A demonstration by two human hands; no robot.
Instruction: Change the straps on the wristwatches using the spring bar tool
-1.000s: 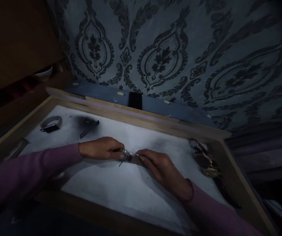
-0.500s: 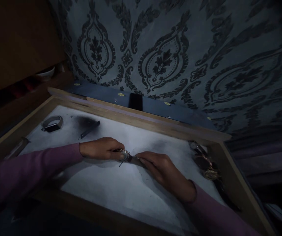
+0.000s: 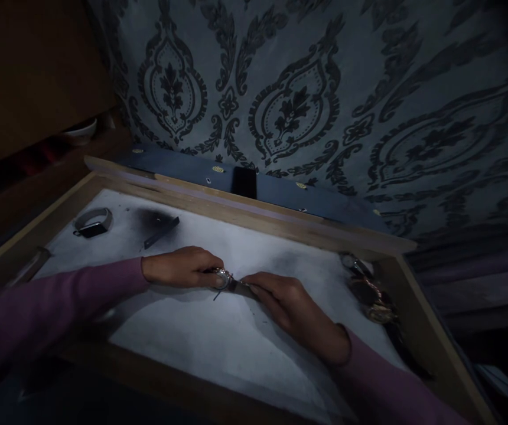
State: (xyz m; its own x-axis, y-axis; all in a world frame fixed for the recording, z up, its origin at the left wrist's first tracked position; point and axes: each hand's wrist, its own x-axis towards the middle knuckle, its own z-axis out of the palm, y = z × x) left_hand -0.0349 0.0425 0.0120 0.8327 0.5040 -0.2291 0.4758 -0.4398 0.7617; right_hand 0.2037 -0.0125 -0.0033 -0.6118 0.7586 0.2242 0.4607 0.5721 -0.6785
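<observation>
Over the white-lined drawer, my left hand (image 3: 187, 267) is closed round the case of a wristwatch (image 3: 224, 278), with the thumb against its face. My right hand (image 3: 292, 304) pinches the watch's strap (image 3: 241, 287) on the other side. A small glint shows at the right fingertips, too small to name. Below the watch case a thin dark piece (image 3: 217, 295) sticks out at a slant. Both hands are low over the lining, in the middle of the drawer.
At the drawer's left lies a smartwatch (image 3: 93, 229) with a light band; near it is a dark flat strip (image 3: 162, 233). Several watches (image 3: 380, 313) lie along the right wall. A black phone (image 3: 244, 182) leans behind the wooden drawer rim (image 3: 254, 208). Patterned wallpaper rises behind.
</observation>
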